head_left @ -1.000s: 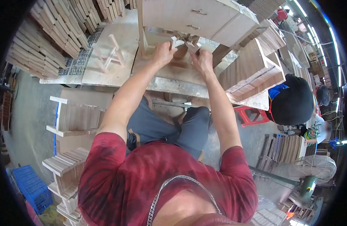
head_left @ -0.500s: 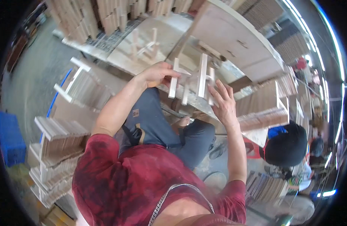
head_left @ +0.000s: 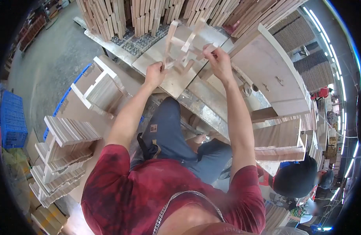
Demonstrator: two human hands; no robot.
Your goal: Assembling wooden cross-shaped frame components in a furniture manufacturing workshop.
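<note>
Over the pale board (head_left: pixel 180 86) in front of me are slatted pale wood parts, blurred and overlapping. They look like a small wooden frame (head_left: pixel 169 45) with a long bar on the left and another bar (head_left: pixel 193 35) rising to the right. I cannot tell where one frame ends and another begins. My left hand (head_left: pixel 155 75) is closed round the near end of the left bar. My right hand (head_left: pixel 218 62) is closed, fingers curled, at the right side of the frame.
Wooden strips (head_left: pixel 147 17) stand stacked beyond the board. A machine with a pale wooden panel (head_left: pixel 262 74) is at the right. Stacked wooden pieces (head_left: pixel 72 133) lie at my left, near a blue crate (head_left: pixel 12 119). A person in black (head_left: pixel 296 178) is at the lower right.
Both hands have moved away from me, carrying the wooden frame from above the board's near edge to over the board, where another frame stood. The right hand's fingers have curled in.
</note>
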